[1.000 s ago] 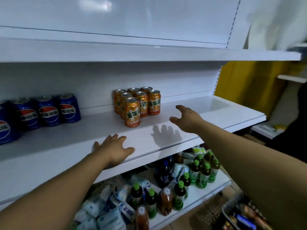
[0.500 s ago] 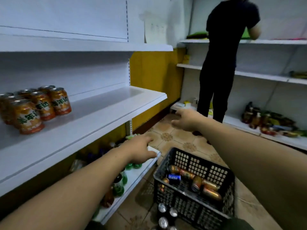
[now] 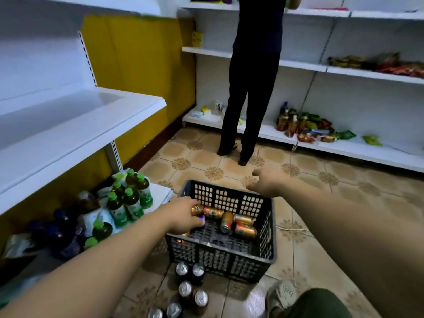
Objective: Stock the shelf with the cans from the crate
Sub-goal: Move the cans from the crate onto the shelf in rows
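A black plastic crate (image 3: 270,249) stands on the tiled floor with several orange cans (image 3: 244,230) lying on their sides inside it. My left hand (image 3: 181,216) reaches into the crate's left side, its fingers draped over a blue can (image 3: 202,219) that peeks out beneath them; whether they grip it is hidden. My right hand (image 3: 268,182) hovers over the crate's far right rim with loose fingers and holds nothing. The white shelf (image 3: 80,125) runs along the left at waist height.
Several dark cans (image 3: 190,271) stand on the floor in front of the crate. Green-capped bottles (image 3: 130,198) crowd the low shelf at the left. A person in dark clothes (image 3: 252,88) stands at the far shelving. My shoe (image 3: 282,294) is beside the crate.
My view swung from the shelf with orange and blue cans down to the crate. My left hand dropped into the crate onto the blue can; my right hand came down over its far rim.
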The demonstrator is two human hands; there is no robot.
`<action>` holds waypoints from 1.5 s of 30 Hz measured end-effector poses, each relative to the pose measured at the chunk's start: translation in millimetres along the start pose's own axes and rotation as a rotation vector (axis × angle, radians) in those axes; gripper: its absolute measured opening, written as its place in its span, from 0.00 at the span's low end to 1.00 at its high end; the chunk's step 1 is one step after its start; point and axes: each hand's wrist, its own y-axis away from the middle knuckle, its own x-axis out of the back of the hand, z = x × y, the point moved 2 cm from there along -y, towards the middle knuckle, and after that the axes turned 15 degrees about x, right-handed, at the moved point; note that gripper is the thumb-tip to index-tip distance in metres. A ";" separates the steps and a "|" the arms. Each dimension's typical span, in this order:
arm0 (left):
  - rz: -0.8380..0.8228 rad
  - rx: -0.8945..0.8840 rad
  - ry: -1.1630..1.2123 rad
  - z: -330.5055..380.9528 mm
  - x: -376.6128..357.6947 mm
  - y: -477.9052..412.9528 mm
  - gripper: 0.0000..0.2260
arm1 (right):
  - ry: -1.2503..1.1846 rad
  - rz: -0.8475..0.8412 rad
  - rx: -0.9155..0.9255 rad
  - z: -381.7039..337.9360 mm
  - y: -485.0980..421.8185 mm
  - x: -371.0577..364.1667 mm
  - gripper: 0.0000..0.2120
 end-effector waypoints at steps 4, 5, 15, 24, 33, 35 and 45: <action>-0.079 0.053 0.020 0.7 -19.8 -65.3 0.32 | -0.045 -0.099 -0.026 28.4 -47.9 -41.5 0.29; -0.102 0.066 0.017 1.1 -27.0 -86.0 0.31 | -0.049 -0.123 -0.025 37.3 -63.8 -53.0 0.27; -0.302 0.196 0.142 4.3 -126.2 -310.1 0.29 | -0.223 -0.291 -0.108 133.0 -237.0 -199.2 0.29; -0.416 0.231 0.184 -3.9 -231.7 -455.0 0.34 | -0.319 -0.354 -0.186 179.4 -346.9 -351.4 0.29; -0.536 0.248 0.304 -23.2 -311.4 -498.9 0.35 | -0.102 -0.192 -0.242 171.0 -388.7 -439.1 0.41; -0.532 0.256 0.310 -25.9 -318.9 -497.4 0.35 | -0.093 -0.177 -0.249 163.3 -388.6 -444.0 0.41; -0.569 0.240 0.468 -23.2 -265.9 -423.2 0.33 | -0.874 0.064 -0.256 102.0 -314.7 -390.2 0.17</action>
